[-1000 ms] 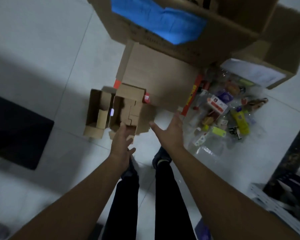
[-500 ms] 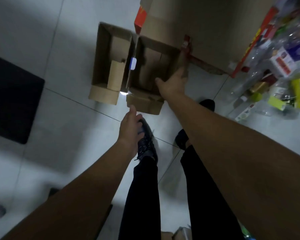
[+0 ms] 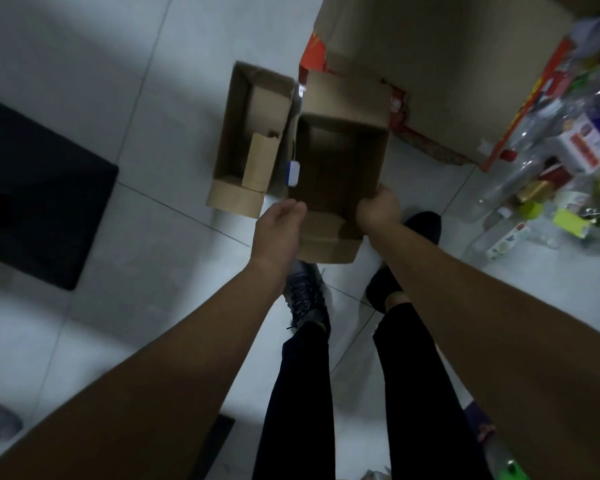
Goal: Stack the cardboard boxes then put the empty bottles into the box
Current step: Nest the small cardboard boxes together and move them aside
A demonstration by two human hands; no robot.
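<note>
Black mat (image 3: 32,188) on tiled floor (image 3: 125,64)

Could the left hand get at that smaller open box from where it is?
Probably yes. The left hand is open, holds nothing, and sits right by the near end of the small box, with nothing between them. The right hand grips the bigger box.

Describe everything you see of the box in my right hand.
Plain brown cardboard box, open-topped, flaps folded out, dark inside seemingly empty. It stands upright beside a smaller open box. The right hand grips its near right wall; the open left hand hovers at its near left corner.
</note>
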